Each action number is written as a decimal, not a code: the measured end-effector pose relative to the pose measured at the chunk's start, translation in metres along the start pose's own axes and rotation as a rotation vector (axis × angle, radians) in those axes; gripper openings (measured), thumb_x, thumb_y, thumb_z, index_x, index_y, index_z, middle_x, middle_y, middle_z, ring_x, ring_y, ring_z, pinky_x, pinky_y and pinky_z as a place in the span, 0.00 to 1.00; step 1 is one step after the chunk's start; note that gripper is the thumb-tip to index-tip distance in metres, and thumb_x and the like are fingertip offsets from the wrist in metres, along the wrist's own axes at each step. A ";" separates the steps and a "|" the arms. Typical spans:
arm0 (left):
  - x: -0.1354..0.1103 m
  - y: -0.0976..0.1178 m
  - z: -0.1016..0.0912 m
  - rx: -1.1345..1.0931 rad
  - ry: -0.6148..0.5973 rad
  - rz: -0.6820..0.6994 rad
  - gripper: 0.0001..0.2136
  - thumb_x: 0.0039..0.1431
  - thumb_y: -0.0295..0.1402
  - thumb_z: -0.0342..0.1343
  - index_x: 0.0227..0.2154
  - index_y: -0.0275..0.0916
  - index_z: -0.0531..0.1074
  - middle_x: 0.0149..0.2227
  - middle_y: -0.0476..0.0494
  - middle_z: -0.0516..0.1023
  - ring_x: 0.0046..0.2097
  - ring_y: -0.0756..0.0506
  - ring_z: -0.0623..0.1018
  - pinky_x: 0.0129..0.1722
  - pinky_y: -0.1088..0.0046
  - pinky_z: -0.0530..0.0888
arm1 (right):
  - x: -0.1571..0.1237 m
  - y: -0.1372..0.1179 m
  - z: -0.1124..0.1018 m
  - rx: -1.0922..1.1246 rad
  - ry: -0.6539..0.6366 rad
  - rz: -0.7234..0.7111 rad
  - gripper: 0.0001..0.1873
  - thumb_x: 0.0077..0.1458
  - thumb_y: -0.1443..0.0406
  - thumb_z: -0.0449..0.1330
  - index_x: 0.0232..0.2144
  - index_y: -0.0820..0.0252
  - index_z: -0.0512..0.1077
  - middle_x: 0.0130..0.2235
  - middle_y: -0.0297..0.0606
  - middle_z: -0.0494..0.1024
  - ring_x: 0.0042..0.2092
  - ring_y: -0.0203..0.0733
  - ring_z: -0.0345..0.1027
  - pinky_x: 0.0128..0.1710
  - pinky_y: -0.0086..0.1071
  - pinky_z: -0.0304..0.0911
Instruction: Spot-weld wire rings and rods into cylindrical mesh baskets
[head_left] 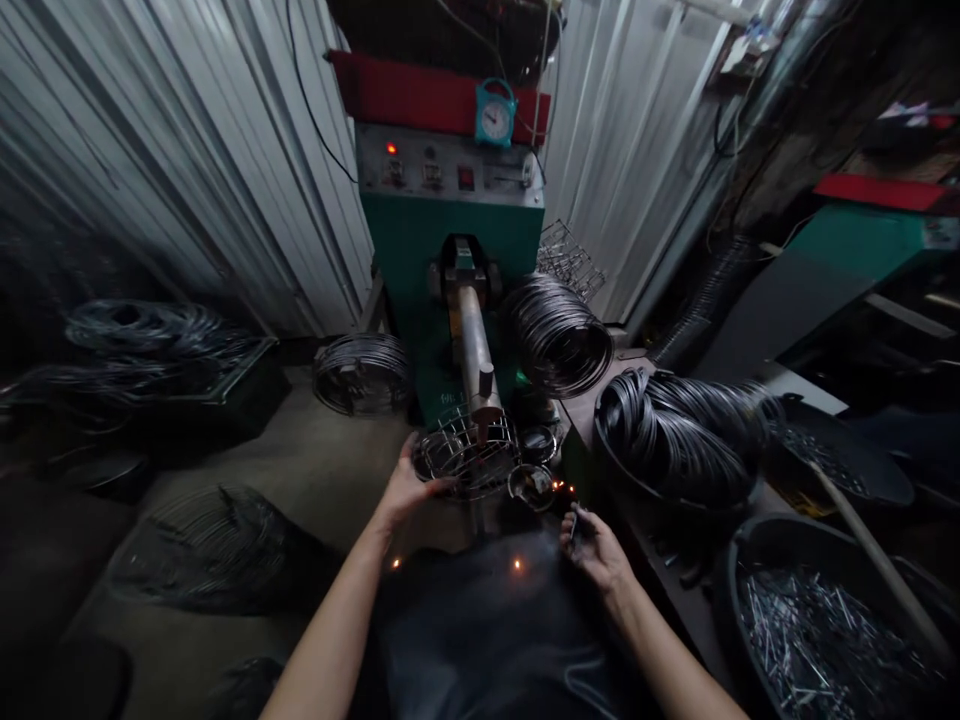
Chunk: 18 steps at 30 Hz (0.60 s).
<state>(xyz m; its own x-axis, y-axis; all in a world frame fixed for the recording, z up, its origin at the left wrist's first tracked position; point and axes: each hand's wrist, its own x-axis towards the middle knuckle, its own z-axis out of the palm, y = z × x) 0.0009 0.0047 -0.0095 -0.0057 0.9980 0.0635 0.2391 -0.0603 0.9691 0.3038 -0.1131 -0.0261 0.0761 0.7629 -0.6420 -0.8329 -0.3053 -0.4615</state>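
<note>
My left hand (403, 492) grips the left side of a round wire basket (487, 472), thumb and fingers around its rim. The basket sits under the electrode arm (474, 345) of a green spot welder (409, 235), whose tip reaches down into it. Lower right of the basket, my right hand (592, 548) is closed with fingers curled around something small and dark that I cannot make out. Orange sparks fly between the basket and my right hand, and others glow above the dark apron (480, 630) on my lap. A small round metal dish (531, 487) stands close to the basket's right side.
Wire-ring coils (559, 335) hang right of the welder, and another bundle (362, 372) hangs left. A tub of bent wires (675, 430) and a tub of short metal rods (825, 640) stand at right. A wire bundle (217, 545) lies on the left floor.
</note>
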 end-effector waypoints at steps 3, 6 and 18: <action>-0.008 -0.008 0.008 -0.165 0.008 -0.067 0.45 0.33 0.37 0.69 0.56 0.38 0.54 0.55 0.35 0.66 0.56 0.39 0.68 0.56 0.59 0.64 | 0.007 0.004 0.007 -0.022 0.019 -0.135 0.07 0.44 0.70 0.60 0.30 0.61 0.68 0.23 0.30 0.71 0.17 0.26 0.58 0.14 0.20 0.53; -0.007 -0.009 0.015 -0.264 0.001 -0.030 0.45 0.32 0.37 0.70 0.55 0.40 0.55 0.55 0.36 0.66 0.55 0.39 0.68 0.55 0.59 0.65 | 0.011 0.011 0.004 -0.006 -0.008 -0.195 0.06 0.42 0.69 0.60 0.27 0.60 0.66 0.21 0.27 0.68 0.16 0.25 0.52 0.14 0.20 0.51; -0.056 -0.004 0.004 -0.069 -0.066 0.101 0.45 0.30 0.42 0.70 0.55 0.41 0.56 0.54 0.36 0.65 0.54 0.37 0.68 0.54 0.54 0.66 | -0.006 0.029 -0.019 -0.491 0.062 -0.582 0.15 0.40 0.58 0.64 0.32 0.60 0.74 0.25 0.31 0.74 0.19 0.29 0.58 0.18 0.25 0.56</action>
<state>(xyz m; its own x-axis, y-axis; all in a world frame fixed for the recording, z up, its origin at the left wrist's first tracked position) 0.0043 -0.0507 -0.0183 0.0793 0.9858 0.1481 0.1681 -0.1596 0.9728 0.2895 -0.1373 -0.0475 0.4713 0.8492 -0.2382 -0.3110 -0.0928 -0.9459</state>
